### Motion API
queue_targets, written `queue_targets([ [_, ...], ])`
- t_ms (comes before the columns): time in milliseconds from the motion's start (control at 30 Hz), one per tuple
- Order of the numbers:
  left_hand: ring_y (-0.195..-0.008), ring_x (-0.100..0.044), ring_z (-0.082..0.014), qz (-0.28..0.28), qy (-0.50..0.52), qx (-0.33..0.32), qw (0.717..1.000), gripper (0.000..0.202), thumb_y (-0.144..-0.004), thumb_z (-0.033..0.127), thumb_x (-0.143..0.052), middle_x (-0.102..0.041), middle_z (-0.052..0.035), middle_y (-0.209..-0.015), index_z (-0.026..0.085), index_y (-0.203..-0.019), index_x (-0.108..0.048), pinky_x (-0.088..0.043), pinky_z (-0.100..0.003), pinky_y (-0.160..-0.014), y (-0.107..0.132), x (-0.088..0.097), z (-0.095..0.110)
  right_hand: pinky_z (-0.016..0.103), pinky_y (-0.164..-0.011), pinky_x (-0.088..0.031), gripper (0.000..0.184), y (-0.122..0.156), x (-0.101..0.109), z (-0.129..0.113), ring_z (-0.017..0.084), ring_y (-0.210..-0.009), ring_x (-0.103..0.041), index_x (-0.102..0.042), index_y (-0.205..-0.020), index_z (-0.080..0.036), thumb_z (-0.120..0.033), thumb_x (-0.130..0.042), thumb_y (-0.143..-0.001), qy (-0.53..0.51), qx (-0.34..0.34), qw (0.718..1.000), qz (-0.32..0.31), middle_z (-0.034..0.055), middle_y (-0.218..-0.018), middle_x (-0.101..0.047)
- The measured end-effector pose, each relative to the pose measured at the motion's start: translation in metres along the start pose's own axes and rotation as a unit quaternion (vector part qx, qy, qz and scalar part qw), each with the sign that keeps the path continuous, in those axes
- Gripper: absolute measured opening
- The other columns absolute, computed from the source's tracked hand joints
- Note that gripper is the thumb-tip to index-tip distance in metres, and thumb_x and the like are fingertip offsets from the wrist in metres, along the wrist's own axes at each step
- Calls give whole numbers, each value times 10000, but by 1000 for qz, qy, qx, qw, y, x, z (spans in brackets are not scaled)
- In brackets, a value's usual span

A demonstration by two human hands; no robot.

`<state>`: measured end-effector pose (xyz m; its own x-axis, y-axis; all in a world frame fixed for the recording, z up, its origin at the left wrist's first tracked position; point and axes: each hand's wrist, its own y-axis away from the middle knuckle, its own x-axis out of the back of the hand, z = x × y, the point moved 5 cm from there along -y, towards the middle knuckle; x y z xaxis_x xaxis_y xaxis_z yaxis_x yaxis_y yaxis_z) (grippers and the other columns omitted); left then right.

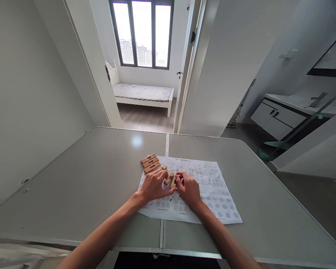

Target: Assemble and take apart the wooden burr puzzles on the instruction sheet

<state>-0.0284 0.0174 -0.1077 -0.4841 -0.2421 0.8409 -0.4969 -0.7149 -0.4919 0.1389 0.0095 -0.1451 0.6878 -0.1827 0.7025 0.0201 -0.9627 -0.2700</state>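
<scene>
Two grey table panels [72, 186] are set before a door frame [92, 59], with a bed [142, 92] seen beyond. Over a printed sheet [212, 188], a pale wooden piece [173, 182] is held by the right hand [189, 188], its long axis pointed forward and slightly right; whether anything is gripped by the left hand [154, 185], curled close by, cannot be told.

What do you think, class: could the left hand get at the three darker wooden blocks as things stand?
Probably yes: the left hand is close to the darker wooden blocks, and nothing seems to stand between them, though it is occupied around the paler wooden pieces.
</scene>
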Motion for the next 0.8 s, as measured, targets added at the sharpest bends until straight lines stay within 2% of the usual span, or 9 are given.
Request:
queue_targets([
  [167,-823,-620,-239,24,-3,3,1000,470,-725,579,-759,-627,-37,-872,231,-870,-478,-507,-378,-776,-3,5,-1,256,-726,-473,264,-1,-2,1,195,-850,-714,-687,-1085,-221,-330,-455,-1019,-26,26,999,6,62,-1034,-766],
  [333,-1080,-560,-309,29,-5,28,999,499,-709,379,-750,-585,-103,-1126,217,-1120,-516,-490,-461,-953,-4,6,-6,271,-773,-513,268,0,-4,-2,189,-871,-712,-668,-1179,-230,-274,-484,-991,-60,49,997,-6,64,-1141,-749],
  [433,-1192,-516,-326,36,3,33,999,532,-738,318,-721,-551,-127,-1236,213,-1209,-498,-455,-489,-1038,-3,4,-10,276,-769,-521,302,1,-6,-5,182,-850,-708,-655,-1232,-243,-249,-481,-984,-76,65,995,-26,57,-1196,-739],
  [533,-1228,-500,-326,46,4,37,998,531,-763,276,-697,-542,-131,-1268,213,-1244,-482,-441,-498,-1065,-2,3,-15,282,-770,-519,313,1,-6,-7,174,-807,-699,-646,-1251,-248,-247,-475,-990,-80,74,993,-38,52,-1205,-739],
  [800,-1262,-497,-351,62,-5,49,997,597,-738,215,-700,-531,-158,-1314,195,-1285,-460,-422,-531,-1084,-1,3,-22,275,-710,-512,263,1,-5,-7,173,-754,-686,-659,-1186,-233,-263,-493,-985,-79,69,994,-31,53,-1081,-755],
])
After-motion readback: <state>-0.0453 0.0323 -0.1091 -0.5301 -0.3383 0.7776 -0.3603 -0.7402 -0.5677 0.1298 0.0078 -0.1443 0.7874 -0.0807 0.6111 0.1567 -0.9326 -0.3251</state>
